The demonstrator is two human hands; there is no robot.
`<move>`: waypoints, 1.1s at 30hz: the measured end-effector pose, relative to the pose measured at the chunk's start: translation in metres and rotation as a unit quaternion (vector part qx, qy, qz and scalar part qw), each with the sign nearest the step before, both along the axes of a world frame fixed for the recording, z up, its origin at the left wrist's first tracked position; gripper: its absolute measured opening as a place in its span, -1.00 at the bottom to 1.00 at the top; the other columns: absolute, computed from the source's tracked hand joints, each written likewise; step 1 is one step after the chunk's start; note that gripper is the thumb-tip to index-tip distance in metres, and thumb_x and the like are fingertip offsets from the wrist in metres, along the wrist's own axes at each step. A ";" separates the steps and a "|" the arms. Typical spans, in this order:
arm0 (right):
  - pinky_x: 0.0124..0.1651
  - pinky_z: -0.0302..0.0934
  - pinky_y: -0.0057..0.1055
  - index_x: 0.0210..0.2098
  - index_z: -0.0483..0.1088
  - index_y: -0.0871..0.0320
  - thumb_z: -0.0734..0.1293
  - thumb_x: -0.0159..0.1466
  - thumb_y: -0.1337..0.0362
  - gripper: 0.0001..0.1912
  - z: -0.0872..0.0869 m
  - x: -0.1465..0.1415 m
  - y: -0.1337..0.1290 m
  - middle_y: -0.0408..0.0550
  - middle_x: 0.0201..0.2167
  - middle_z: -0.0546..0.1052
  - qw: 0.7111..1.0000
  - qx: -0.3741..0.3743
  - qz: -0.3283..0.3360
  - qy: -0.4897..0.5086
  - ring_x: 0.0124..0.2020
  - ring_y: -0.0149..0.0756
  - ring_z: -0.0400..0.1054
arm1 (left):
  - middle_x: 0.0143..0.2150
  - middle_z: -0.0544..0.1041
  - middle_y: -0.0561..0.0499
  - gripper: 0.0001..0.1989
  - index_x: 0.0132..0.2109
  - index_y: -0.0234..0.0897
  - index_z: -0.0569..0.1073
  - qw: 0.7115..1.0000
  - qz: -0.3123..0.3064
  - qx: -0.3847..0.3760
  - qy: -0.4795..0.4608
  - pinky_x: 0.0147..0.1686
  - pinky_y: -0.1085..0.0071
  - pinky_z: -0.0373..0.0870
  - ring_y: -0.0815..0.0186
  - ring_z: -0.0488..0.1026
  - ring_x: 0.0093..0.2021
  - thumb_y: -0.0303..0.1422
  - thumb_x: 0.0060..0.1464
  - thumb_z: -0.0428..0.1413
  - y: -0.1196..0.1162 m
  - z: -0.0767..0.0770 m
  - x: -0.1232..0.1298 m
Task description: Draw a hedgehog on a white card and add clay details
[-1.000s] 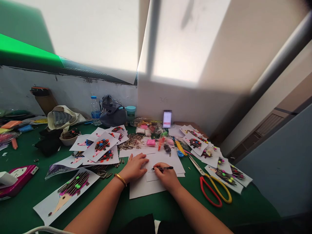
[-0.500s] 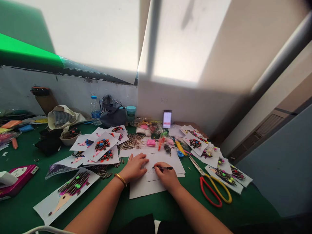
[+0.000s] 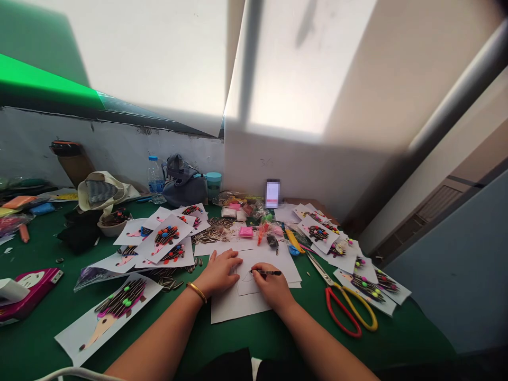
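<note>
In the head view, the only one we had, a pale wall (image 3: pixel 345 127) rose behind a green tabletop (image 3: pixel 238 338), with a phone (image 3: pixel 272 193) propped upright near its foot. In front of us a small white sheet (image 3: pixel 246 289) lay over larger white paper (image 3: pixel 230 312), between our two hands, a thin curved line drawn on it. Our right hand (image 3: pixel 270 286) was closed round a dark pen (image 3: pixel 273 273), gripping it near the tip. The pen's long axis ran almost straight across the view, its tip pointing left toward our other hand and its back end out to the right. The tip stood right at the curved line; whether it pressed on the paper we could not tell. Our left hand (image 3: pixel 222 270) gripped nothing that we could see: it lay palm down and loosely spread, its fingertips by the sheet's left edge, just beside the tip. The right hand, holding the pen, was naturally nearer to it. Scissors (image 3: pixel 326 278) rested apart on the right, blades pointing away from us, and hedgehog cards (image 3: pixel 164 235) lay piled on the left near loose striped seeds (image 3: pixel 214 230).
</note>
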State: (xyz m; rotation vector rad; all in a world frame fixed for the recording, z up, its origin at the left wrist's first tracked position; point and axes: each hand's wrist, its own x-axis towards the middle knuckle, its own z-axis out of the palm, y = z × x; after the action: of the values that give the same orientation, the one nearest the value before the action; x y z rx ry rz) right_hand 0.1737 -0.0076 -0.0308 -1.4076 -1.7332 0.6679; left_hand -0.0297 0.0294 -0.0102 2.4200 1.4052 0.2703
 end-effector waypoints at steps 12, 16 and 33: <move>-0.15 0.29 -0.37 -0.29 0.51 0.11 0.22 0.25 0.22 -0.77 -0.001 0.001 0.002 -0.07 -0.31 0.57 1.000 0.011 -0.020 0.000 -0.25 -0.23 0.44 | 0.31 0.27 -0.09 -0.53 0.16 -0.04 0.37 1.000 -0.002 0.006 -0.005 0.28 -0.25 -0.25 0.05 0.06 0.36 -0.28 0.06 0.10 0.001 -0.005 -0.002; -0.15 0.29 -0.36 -0.30 0.51 0.10 0.21 0.24 0.23 -0.77 -0.001 0.001 0.003 -0.07 -0.32 0.57 1.000 0.013 -0.024 -0.005 -0.25 -0.22 0.45 | 0.32 0.27 -0.09 -0.52 0.16 -0.04 0.37 1.000 -0.001 0.005 -0.008 0.28 -0.25 -0.26 0.04 0.06 0.36 -0.27 0.06 0.10 0.002 -0.006 -0.002; -0.35 0.24 -0.43 -0.46 0.48 0.09 0.21 0.19 0.26 -0.78 0.003 0.001 -0.001 -0.12 -0.47 0.58 0.999 -0.021 -0.031 -0.008 -0.40 -0.25 0.45 | 0.32 0.26 -0.09 -0.52 0.17 -0.06 0.36 1.000 -0.002 -0.003 -0.003 0.28 -0.24 -0.26 0.05 0.05 0.37 -0.28 0.07 0.09 0.000 -0.001 -0.001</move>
State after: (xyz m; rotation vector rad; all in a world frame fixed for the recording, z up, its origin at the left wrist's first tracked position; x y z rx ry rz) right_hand 0.1748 -0.0086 -0.0281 -1.4936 -1.6894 0.6649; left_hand -0.0309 0.0297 -0.0115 2.4149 1.3977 0.2722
